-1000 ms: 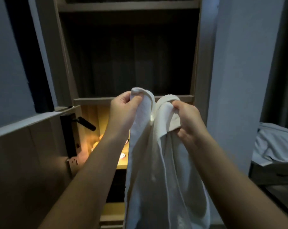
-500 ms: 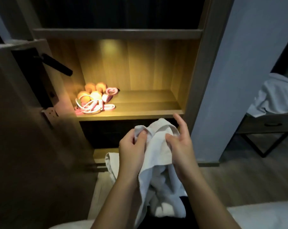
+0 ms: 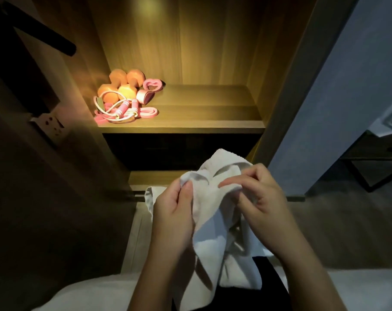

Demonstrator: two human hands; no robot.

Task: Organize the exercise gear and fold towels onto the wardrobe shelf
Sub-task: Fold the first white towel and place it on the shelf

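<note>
Nearest the camera, both forearms reach forward over a pale bed edge; the left hand has its fingers closed around a bunched fold of the white towel, thumb pressed on the cloth; the right hand pinches the towel's other gathered edge, its fingers curled onto the fabric; the towel is held in the air between the hands, crumpled, its lower part hanging down toward the person's lap; beyond it stands the open wardrobe, its door swung out on the left; farther back, the lit wardrobe shelf carries a cluster at its left end: orange dumbbells, a pink skipping rope coiled in front of them, and pink resistance bands just beside; the rest of the shelf's surface is bare wood.
</note>
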